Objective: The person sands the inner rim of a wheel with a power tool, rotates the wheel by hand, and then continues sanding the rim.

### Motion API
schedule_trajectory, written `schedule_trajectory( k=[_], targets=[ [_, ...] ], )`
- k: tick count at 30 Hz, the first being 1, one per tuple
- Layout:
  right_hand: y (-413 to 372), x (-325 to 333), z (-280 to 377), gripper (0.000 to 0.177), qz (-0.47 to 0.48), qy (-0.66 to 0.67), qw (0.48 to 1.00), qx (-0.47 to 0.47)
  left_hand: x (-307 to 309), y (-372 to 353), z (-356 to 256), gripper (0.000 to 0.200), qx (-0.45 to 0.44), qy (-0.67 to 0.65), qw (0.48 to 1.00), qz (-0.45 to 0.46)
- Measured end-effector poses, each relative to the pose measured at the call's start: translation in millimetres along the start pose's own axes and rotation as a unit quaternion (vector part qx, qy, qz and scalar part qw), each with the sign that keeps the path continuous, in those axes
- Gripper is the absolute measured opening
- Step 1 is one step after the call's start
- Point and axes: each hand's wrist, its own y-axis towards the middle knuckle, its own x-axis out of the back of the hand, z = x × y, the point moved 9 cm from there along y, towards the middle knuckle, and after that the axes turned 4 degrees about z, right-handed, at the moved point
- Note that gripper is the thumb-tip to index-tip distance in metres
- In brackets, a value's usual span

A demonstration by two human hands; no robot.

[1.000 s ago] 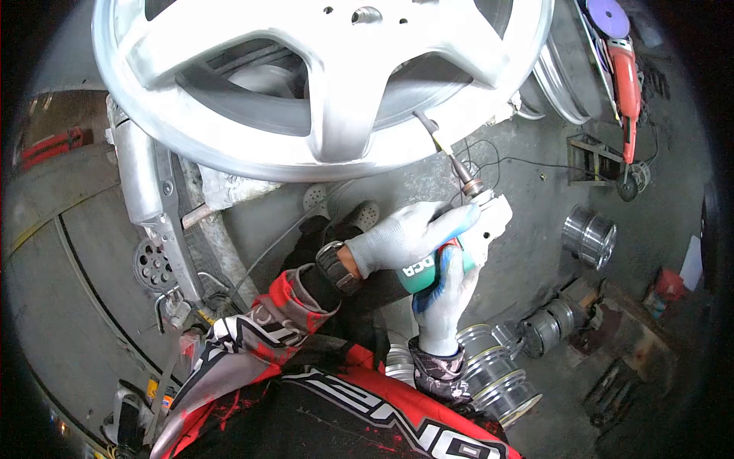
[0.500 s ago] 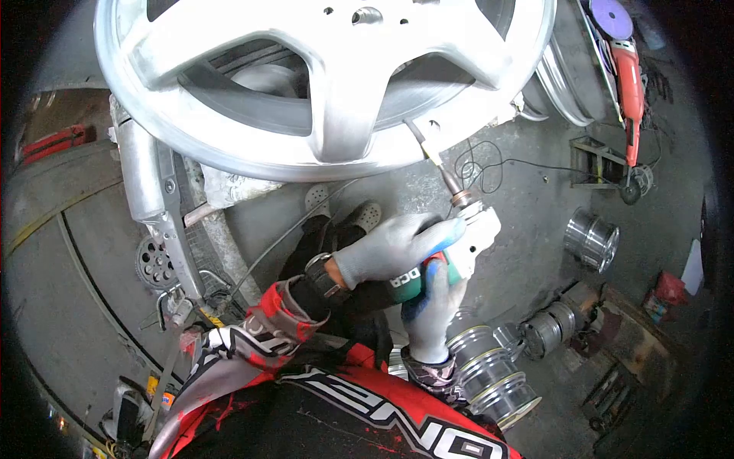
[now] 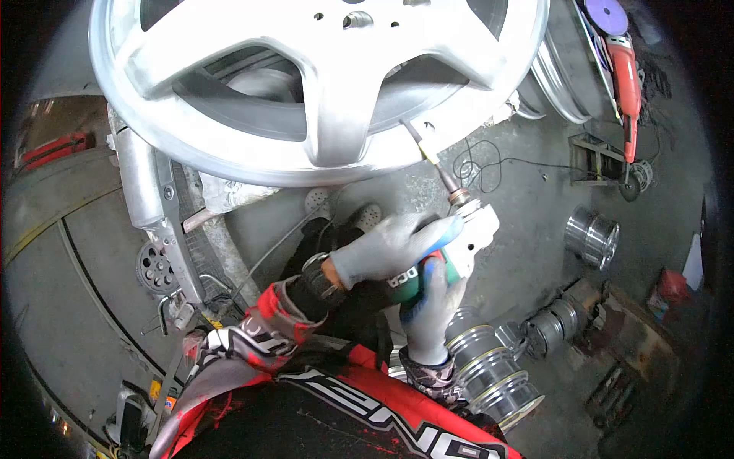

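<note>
Both hands are on the grinder (image 3: 459,243), which sits just below the lower right edge of the wheel (image 3: 329,107). My left hand (image 3: 382,249) is wrapped over the top of the body, fingers closed round it toward the nose. My right hand (image 3: 427,310) is closed round the green barrel from underneath. The long bit (image 3: 430,153) runs up from the nose and its tip reaches the wheel's rim beside the foot of a spoke; I cannot tell whether it is in contact. Judgement: best done with light pressure, the bit at a shallow angle to the rim, the left hand steering, the right carrying the weight, in short passes so no groove is cut. Wheel: bare silver metal, broad spokes, matt scuffed finish, raised above the floor. Right of the wheel lies a red sander (image 3: 627,76). Below the wheel, past my hands, small polished rims (image 3: 493,375) stand on the floor.
</note>
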Motion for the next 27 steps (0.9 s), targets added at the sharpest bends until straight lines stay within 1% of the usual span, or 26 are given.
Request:
schedule_trajectory(
  k=[1,3,4,6,10,11,12,13,14,15,16,17,18,19,20,21,22,23,25,27],
  targets=[
    [2,-2,0,0.069,0.0,-0.001,1.0,0.0,-1,0,2,0.038,0.0,-0.001,1.0,-0.001],
    [3,-3,5,0.067,0.0,0.028,0.999,0.019,7,-1,-8,0.038,-0.045,0.06,0.996,-0.044],
    [1,-2,2,0.067,0.0,0.028,0.999,0.019,9,-2,-10,0.038,-0.044,0.06,0.996,-0.044],
    [-6,0,-8,0.067,0.003,-0.012,1.0,0.007,8,-7,-6,0.04,-0.013,-0.012,1.0,-0.008],
    [-12,-3,-11,0.069,0.012,0.014,0.999,-0.026,6,-12,-6,0.042,0.008,-0.025,1.0,0.005],
    [-11,-3,-2,0.07,0.01,-0.029,1.0,-0.004,1,-7,3,0.041,0.061,-0.112,0.992,0.018],
    [-10,-5,5,0.071,0.008,-0.073,0.997,0.019,-4,-3,11,0.04,0.114,-0.197,0.973,0.029],
    [-9,-5,1,0.071,0.009,-0.074,0.997,0.02,-11,-3,19,0.038,0.165,-0.281,0.945,0.04],
    [-8,-1,-4,0.06,-0.006,-0.039,0.999,0.026,-12,-4,21,0.038,0.165,-0.281,0.945,0.039],
    [-7,3,-8,0.049,-0.021,-0.005,0.999,0.032,-9,-3,17,0.036,0.117,-0.224,0.967,0.032],
    [-9,4,-9,0.049,-0.021,-0.006,0.999,0.032,-4,-4,10,0.034,0.069,-0.165,0.984,0.024],
    [-12,2,-16,0.061,-0.01,0.004,1.0,0.003,-3,-9,11,0.034,0.071,-0.164,0.984,0.024],
    [-16,0,-23,0.075,0.001,0.014,1.0,-0.025,7,-13,-1,0.033,0.029,-0.094,0.995,-0.002],
    [-20,1,-26,0.075,0.001,0.016,1.0,-0.026,17,-17,-13,0.033,-0.014,-0.023,0.999,-0.027],
    [-24,-1,-31,0.075,0.011,0.026,0.999,-0.033,21,-19,-16,0.033,-0.014,-0.021,0.999,-0.026],
    [-27,-3,-36,0.076,0.022,0.035,0.998,-0.039,16,-22,-4,0.034,0.064,-0.106,0.992,0.017],
    [-31,-4,-39,0.076,0.024,0.036,0.998,-0.039,9,-27,5,0.035,0.14,-0.189,0.97,0.059],
    [-35,-6,-43,0.075,0.036,0.06,0.996,-0.047,12,-29,1,0.035,0.14,-0.189,0.97,0.059],
    [-42,-9,-46,0.075,0.048,0.083,0.994,-0.053,6,-42,10,0.037,0.268,-0.291,0.916,0.067],
    [-49,-11,-47,0.07,0.055,0.09,0.993,-0.058,11,-45,-1,0.04,0.28,-0.295,0.912,0.061]
  ],
)
